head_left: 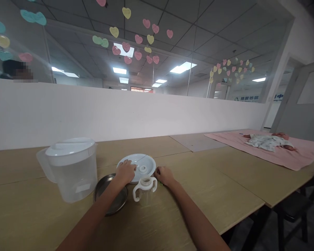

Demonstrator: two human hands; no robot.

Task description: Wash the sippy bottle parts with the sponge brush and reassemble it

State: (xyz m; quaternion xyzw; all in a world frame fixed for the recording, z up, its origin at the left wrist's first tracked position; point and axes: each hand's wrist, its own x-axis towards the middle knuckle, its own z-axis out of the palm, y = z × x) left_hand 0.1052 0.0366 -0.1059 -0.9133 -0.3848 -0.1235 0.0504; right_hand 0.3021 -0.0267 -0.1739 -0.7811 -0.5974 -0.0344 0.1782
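My left hand [126, 171] is over the left part of a white plate [149, 163], fingers bent down and closed; whatever they grip is hidden. On the plate lies a white ring-shaped bottle part [143, 169]. Beside the plate's right rim is my right hand [166, 175], its fingers curled in. A small yellow-green thing [160, 183] shows under that hand, too small to name. Between my forearms stands a clear baby bottle [146, 191], uncapped, with two white handles. Under my left forearm sits a round metal dish [121, 199], partly covered.
A large lidded plastic jug [75, 170] with a handle stands at the left on the wooden table [199, 195]. Far right, a doll [269, 142] in patterned clothes lies on a pink cloth [232, 141]. A white wall [120, 111] with glass above runs behind; dark stools [293, 212] are at right.
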